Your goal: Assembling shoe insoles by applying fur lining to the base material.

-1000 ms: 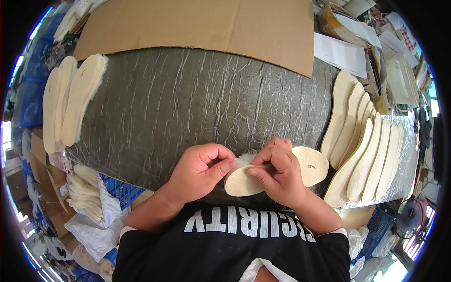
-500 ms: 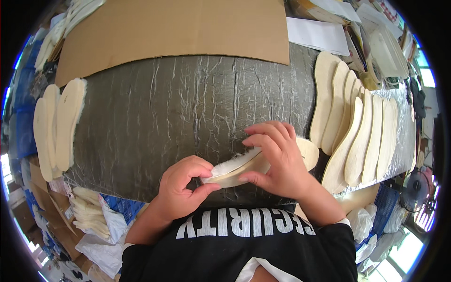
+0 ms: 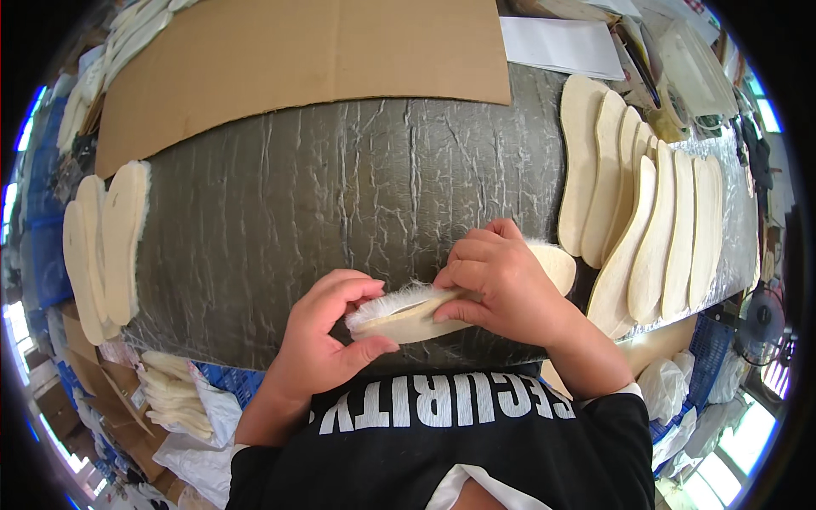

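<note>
A cream insole (image 3: 416, 325) with white fleece along its far side is held low over the near edge of the table. My left hand (image 3: 327, 327) grips its left end, thumb on the near face and fingers behind by the fleece. Around its middle, my right hand (image 3: 497, 276) pinches it between thumb and curled fingers. The insole's right end sticks out beyond my right hand. Between the cream layer and the fleece a dark gap shows. To the right lie several overlapping cream insoles (image 3: 580, 170).
More fleece-edged insoles (image 3: 126, 242) lie at the table's left end. A large cardboard sheet (image 3: 306, 51) covers the far side of the dark, wrinkled tabletop (image 3: 255, 221). White papers (image 3: 561, 47) sit at the back right. Below left, a bag (image 3: 174, 395) holds more fleecy pieces.
My right hand has closed from spread fingers to a pinch on the insole's middle. The fleece at the left end now stands up more. The whole view has shifted slightly.
</note>
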The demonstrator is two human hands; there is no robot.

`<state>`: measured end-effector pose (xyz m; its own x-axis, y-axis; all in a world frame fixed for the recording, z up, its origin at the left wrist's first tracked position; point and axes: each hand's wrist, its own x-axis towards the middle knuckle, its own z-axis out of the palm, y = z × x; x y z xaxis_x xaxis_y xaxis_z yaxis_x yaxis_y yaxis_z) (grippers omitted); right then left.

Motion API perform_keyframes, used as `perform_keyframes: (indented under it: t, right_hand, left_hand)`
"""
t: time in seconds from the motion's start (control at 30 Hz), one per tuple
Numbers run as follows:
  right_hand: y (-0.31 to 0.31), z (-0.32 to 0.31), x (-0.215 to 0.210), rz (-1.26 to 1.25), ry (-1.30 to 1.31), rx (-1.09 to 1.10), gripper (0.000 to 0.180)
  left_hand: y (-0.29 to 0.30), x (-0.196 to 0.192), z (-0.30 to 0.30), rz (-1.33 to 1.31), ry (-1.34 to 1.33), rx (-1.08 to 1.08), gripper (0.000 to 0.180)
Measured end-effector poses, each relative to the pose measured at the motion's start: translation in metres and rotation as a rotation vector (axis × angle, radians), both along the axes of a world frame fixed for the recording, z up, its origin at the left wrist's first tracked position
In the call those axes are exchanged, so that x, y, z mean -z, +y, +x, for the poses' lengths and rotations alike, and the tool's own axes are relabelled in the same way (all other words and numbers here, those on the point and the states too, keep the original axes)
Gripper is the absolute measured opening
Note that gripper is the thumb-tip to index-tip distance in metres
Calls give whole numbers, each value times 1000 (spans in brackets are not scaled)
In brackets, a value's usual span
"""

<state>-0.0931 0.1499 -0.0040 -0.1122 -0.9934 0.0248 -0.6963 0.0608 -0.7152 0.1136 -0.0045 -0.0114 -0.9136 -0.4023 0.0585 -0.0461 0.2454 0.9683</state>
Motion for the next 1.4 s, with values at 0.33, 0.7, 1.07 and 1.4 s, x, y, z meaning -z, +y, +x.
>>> perform_keyframes:
  t: [0.33,0.7,1.07,1.4]
  right_hand:
    - [-3,5,-1,-35,-2,-4,28]
    - [-19,-2,-13,586,-762,138,32]
    - [-5,24,17,856,-1579,224,39]
    - [1,35,23,930,-1606,223,38]
  left_hand:
    - [-2,1,-13,-119,-38,137,22]
    - [-13,-6,-3,520,117,-36,114]
    - [-17,-26,1,-479,254,103,55]
    - [-16,-21,-1,-31,274,175,34]
